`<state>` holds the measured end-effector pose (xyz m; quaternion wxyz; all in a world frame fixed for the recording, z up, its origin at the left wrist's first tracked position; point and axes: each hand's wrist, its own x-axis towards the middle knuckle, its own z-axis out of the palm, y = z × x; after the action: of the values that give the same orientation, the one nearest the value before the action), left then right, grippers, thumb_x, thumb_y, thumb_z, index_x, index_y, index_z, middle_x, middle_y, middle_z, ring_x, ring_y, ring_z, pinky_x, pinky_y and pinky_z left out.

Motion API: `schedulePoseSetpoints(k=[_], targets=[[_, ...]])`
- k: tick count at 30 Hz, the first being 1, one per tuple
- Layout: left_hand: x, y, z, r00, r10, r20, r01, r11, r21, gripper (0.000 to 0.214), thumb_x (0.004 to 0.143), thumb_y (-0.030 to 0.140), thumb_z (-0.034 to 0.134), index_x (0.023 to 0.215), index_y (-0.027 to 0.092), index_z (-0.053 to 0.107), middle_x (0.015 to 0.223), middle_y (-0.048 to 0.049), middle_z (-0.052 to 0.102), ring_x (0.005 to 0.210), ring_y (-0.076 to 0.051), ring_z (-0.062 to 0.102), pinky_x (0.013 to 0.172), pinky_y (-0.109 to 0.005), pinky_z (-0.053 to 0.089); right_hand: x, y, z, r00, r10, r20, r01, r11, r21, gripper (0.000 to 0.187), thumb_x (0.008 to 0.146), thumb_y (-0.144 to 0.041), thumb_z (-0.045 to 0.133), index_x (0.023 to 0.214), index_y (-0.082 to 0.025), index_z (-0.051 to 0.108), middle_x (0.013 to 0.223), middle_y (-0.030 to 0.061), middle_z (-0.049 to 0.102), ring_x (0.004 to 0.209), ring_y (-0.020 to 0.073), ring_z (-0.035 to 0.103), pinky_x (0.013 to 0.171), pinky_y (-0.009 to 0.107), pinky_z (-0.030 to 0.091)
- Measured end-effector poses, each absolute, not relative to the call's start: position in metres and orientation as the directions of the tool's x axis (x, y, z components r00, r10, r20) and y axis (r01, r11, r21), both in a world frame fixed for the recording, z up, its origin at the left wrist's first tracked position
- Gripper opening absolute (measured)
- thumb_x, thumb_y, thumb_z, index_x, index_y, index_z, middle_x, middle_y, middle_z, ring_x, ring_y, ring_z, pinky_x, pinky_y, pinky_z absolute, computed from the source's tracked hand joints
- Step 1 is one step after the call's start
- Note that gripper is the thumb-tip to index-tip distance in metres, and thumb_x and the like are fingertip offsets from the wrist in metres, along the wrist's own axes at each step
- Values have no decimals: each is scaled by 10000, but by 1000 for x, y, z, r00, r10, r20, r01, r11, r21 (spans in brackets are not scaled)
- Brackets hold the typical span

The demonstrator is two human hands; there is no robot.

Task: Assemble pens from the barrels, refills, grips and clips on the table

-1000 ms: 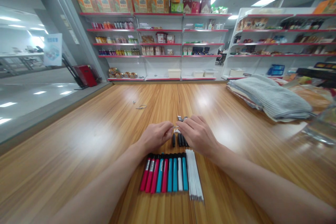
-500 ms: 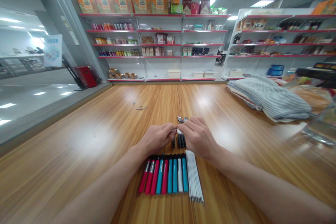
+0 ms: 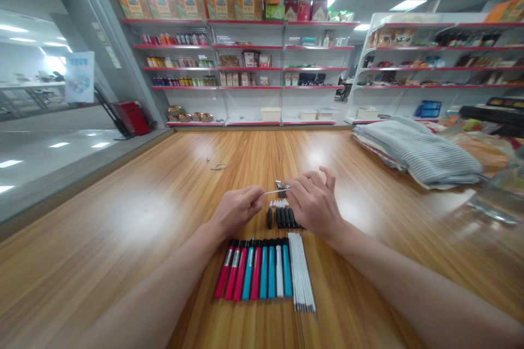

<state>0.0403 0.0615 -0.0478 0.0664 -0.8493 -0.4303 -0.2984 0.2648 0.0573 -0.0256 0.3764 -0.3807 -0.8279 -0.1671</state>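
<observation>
My hands have lifted and drawn apart. My left hand (image 3: pixel 239 208) pinches one end of a thin white refill (image 3: pixel 275 191) and my right hand (image 3: pixel 313 204) pinches the other, remaining fingers spread. The refill now hangs clear above the black caps (image 3: pixel 283 217) on the bench (image 3: pixel 164 218).

White thin rod (image 3: pixel 275 191) pinched between the fingertips of the left hand (image 3: pixel 239 208) and the right hand (image 3: pixel 313 204), and right below those fingers there's a cluster of black caps (image 3: pixel 282 218) tipped in white! Back toward the wrists, pen barrels (image 3: pixel 254 275) run red under the left fingers, then teal with one white, all black-ended, with plain white refills (image 3: pixel 302 271) beside them. Underneath is a warm orange-brown wood-grain table (image 3: pixel 164 218), and far beyond the right fingers lies a folded cloth (image 3: pixel 421 152) in fine grey-and-white stripes.
</observation>
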Motion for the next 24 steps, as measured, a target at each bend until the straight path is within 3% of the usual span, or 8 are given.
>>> schedulePoseSetpoints(k=[7, 16, 24], targets=[[38, 63, -47, 457, 695, 556, 789, -605, 108, 217, 969, 283, 374, 898, 192, 558, 762, -4, 613, 670, -120, 565, 607, -232, 368, 278, 73, -32, -411, 460, 787, 719, 694, -30, 108, 896, -192, 551, 858, -208, 651, 793, 11, 656, 864, 194, 512, 1037, 472, 175], [51, 56, -38, 584, 632, 509, 781, -609, -140, 243, 976, 340, 371, 894, 201, 551, 807, -16, 656, 637, -125, 580, 503, -257, 265, 272, 63, -34, -555, 397, 731, 640, 765, 71, 187, 883, -121, 524, 889, -238, 669, 736, -13, 650, 839, 178, 517, 1032, 463, 179], [51, 56, -37, 587, 638, 498, 775, -621, -118, 230, 978, 339, 371, 921, 206, 550, 831, -16, 663, 682, -132, 604, 517, -258, 285, 270, 67, -36, -479, 392, 786, 625, 781, -9, 76, 909, -203, 571, 936, -207, 642, 714, -10, 661, 760, 154, 539, 1015, 428, 217]])
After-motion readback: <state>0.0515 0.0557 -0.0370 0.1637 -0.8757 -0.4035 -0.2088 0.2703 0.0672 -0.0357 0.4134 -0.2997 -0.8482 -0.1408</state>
